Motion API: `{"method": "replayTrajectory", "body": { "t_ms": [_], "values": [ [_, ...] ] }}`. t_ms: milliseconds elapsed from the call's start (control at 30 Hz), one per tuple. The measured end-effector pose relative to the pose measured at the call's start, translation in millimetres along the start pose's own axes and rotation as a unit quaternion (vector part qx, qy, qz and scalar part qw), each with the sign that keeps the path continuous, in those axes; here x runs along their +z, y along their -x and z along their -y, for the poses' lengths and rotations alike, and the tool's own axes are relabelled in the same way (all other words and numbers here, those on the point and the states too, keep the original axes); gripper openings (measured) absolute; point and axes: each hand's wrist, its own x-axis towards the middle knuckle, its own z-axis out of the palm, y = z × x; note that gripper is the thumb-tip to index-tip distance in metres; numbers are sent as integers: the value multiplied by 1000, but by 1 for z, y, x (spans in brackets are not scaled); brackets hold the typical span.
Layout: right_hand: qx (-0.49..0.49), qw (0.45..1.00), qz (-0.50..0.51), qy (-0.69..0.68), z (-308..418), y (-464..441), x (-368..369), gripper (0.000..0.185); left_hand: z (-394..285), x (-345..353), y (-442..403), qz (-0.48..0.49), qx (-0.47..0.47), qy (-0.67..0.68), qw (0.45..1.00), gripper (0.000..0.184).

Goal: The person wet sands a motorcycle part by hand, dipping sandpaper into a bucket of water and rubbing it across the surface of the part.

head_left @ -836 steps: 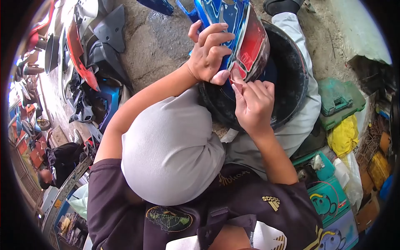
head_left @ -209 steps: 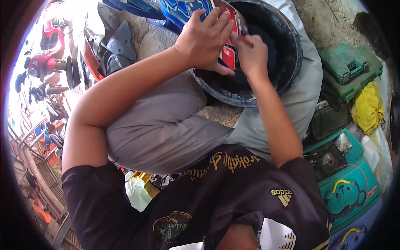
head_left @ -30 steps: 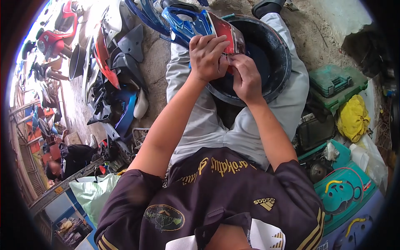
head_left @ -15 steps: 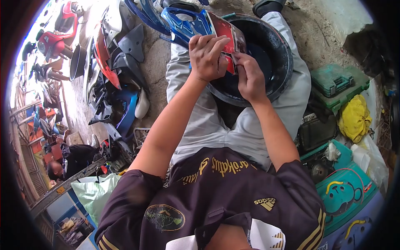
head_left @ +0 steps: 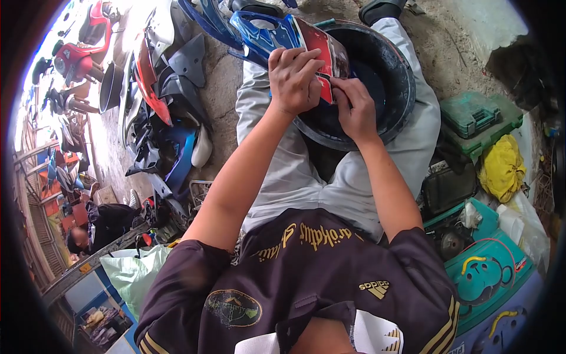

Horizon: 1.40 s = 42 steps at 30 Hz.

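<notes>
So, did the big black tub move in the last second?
No. Compared with the green case, the black tub sits in the same spot.

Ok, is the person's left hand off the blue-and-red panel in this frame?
No, the left hand lies on the blue-and-red panel, close beside the right hand.
</notes>
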Motion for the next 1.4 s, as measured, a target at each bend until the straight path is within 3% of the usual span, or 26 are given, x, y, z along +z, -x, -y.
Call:
{"method": "replayTrajectory", "body": {
  "t_ms": [133,367,467,600,733,833,967,1100,1400],
  "values": [
    [71,997,-11,-1,-4,1,-3,15,-1,0,0,1,-1,4,1000,30],
    [-11,999,9,31,-17,-16,-3,12,-2,0,1,4,-2,-3,1000,30],
    [-90,993,64,39,2,-21,-8,14,2,5,1,0,7,-1,1000,30],
    [-44,996,55,52,-13,-24,-8,19,1,3,4,5,1,1,1000,31],
    [-88,991,85,63,-2,-22,-11,19,0,6,0,1,-3,1,1000,31],
    [-51,992,95,70,-15,-29,-14,20,-2,3,2,6,-11,-2,1000,32],
    [-102,983,108,105,-10,-32,-20,18,-1,5,0,5,-7,-12,1000,32],
    [-72,993,92,25,-13,-29,-14,16,4,7,1,5,1,-3,1000,32],
    [-94,991,91,35,-11,-30,-10,17,3,8,-1,0,-4,-5,1000,33]
  ]
}}
